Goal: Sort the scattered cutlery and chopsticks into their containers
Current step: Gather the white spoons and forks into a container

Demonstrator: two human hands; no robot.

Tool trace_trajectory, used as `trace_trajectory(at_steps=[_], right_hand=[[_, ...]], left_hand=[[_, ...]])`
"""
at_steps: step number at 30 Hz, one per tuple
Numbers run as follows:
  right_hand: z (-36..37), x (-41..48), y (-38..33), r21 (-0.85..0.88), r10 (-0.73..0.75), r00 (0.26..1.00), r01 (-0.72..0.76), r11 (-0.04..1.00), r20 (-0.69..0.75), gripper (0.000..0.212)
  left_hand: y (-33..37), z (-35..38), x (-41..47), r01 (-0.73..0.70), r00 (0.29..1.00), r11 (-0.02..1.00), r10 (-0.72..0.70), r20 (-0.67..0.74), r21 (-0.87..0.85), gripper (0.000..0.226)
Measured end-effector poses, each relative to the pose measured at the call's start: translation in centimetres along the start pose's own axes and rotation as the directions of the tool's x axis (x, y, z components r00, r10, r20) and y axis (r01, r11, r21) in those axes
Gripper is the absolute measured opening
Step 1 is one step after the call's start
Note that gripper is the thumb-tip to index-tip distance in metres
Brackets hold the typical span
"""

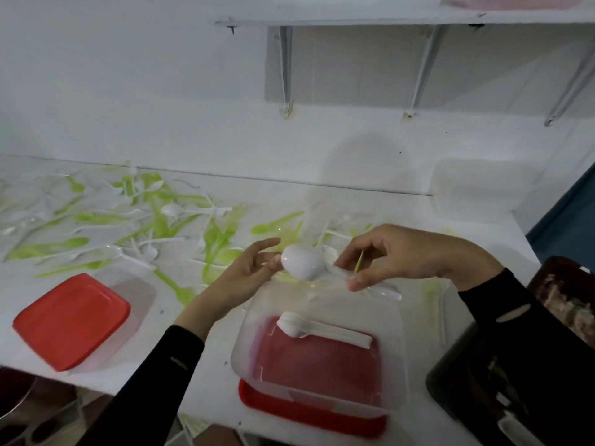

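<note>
Spoon [301, 262] pinched between left hand [244, 275], right hand [409, 252].

Place: a plain back room or utility space was suggested; whether it belonged to a home or a shop could not be told.
Wall: a bare white-painted wall [128, 91] was seen, marked where fittings were fixed.
Shelf: a white shelf [386, 17] was carried on slanted metal brackets [285, 69].
Counter: a long white counter [38, 284] was set against the wall.
Wares: green and white plastic cutlery [154, 220] was strewn across it — beside clear food containers [70, 320] with red lids.
</note>
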State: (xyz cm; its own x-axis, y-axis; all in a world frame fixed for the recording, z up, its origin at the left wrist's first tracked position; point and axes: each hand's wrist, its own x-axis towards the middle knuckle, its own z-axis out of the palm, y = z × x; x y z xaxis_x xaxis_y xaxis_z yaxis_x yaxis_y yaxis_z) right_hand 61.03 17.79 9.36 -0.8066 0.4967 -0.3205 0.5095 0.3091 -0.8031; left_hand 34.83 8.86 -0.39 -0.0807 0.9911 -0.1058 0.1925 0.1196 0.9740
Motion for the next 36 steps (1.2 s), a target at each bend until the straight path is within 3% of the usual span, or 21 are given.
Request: trace_trajectory(at_steps=[4, 7, 10, 21, 27, 31, 36], right_hand=[[5.2, 1.8, 0.4, -0.253, 0.069, 0.970, -0.007, 0.967, 0.234, 0.034], [9.6, 3.6, 2.5, -0.487, 0.071, 0.986, 0.012, 0.873, 0.152, 0.029], [12.5, 4.0, 4.6, -0.614, 0.077, 0.996, -0.036, 0.788, 0.040, 0.029], [13.7, 4.2, 5.3, -0.679, 0.094, 0.986, -0.165, 0.715, -0.141, 0.035], [13.6, 4.3, 5.4, -0.706, 0.147, 0.966, -0.255, 0.661, -0.211, 0.024], [13.7, 4.2, 5.5, -0.739, 0.221, 0.950, -0.311, 0.598, -0.221, 0.024], [13.4, 3.9, 5.0, -0.782, 0.197, 0.965, -0.258, 0.567, -0.175, 0.017]], left_hand=[[-1.5, 0.7, -1.5, 0.072, 0.997, 0.997, -0.071, 0.039, -0.017, 0.038], [-2.3, 1.0, -1.8, 0.103, 0.995, 0.995, -0.103, 0.006, -0.014, 0.027], [-2.5, 1.2, -1.8, 0.130, 0.989, 0.985, -0.137, -0.063, -0.112, 0.028], [-3.0, 1.8, -1.8, 0.171, 0.968, 0.929, -0.221, -0.121, -0.329, 0.023], [-3.1, 1.7, -1.7, 0.188, 0.968, 0.912, -0.234, -0.087, -0.366, 0.022], [-3.0, 1.8, -1.6, 0.188, 0.969, 0.905, -0.234, -0.079, -0.381, 0.027], [-3.1, 1.9, -1.6, 0.188, 0.970, 0.899, -0.234, -0.071, -0.396, 0.031]])
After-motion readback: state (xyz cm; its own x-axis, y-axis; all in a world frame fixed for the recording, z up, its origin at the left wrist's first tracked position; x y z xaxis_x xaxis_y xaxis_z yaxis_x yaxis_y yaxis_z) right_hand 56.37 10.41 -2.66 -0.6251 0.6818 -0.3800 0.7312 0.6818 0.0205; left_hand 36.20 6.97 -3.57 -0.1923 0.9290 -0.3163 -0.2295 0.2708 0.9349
